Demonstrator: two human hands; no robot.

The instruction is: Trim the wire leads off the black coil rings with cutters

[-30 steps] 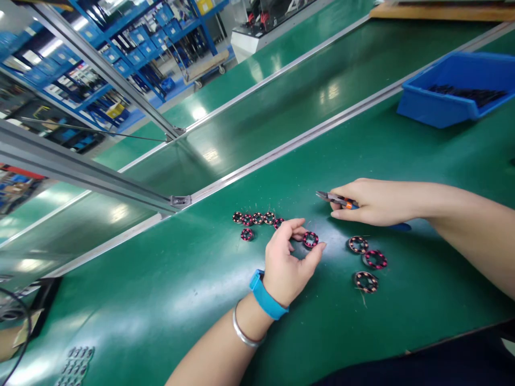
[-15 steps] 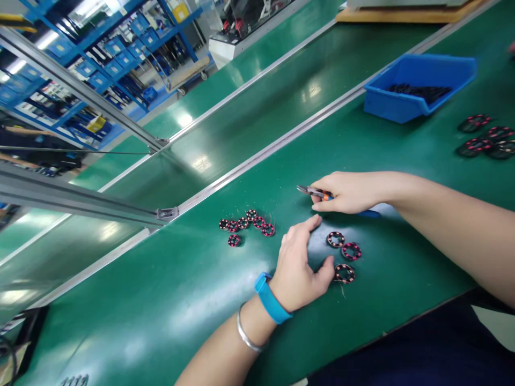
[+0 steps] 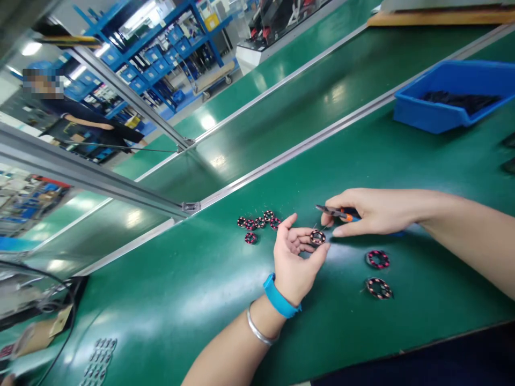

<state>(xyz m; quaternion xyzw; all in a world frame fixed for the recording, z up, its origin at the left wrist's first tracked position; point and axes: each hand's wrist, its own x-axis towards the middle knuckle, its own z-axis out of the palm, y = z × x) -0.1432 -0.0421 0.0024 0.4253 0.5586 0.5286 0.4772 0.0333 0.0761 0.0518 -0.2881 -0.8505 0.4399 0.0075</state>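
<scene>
Between the thumb and fingers of my left hand (image 3: 296, 257) is a small wound motor stator (image 3: 317, 237), a ring with copper coils and thin wire ends sticking up. My right hand (image 3: 368, 212) is closed round cutting pliers (image 3: 337, 213) with orange and blue handles; their jaws point left, just above the held stator. Two more stators lie right of my left hand, one with pink coils (image 3: 378, 259) and one with copper coils (image 3: 379, 288). Left of my fingertips, a group of several stators (image 3: 259, 222) rests on the green bench among bits of wire.
A blue bin (image 3: 438, 115) of dark parts stands at the back right. A metal rail (image 3: 281, 166) runs across behind my hands. Rows of small metal parts (image 3: 98, 362) lie at the lower left. A person (image 3: 80, 112) stands beyond the frame posts.
My left hand has picked up one of the three stators on the right and turned palm up with it. The pliers have come close to that stator. The view has shifted left.
</scene>
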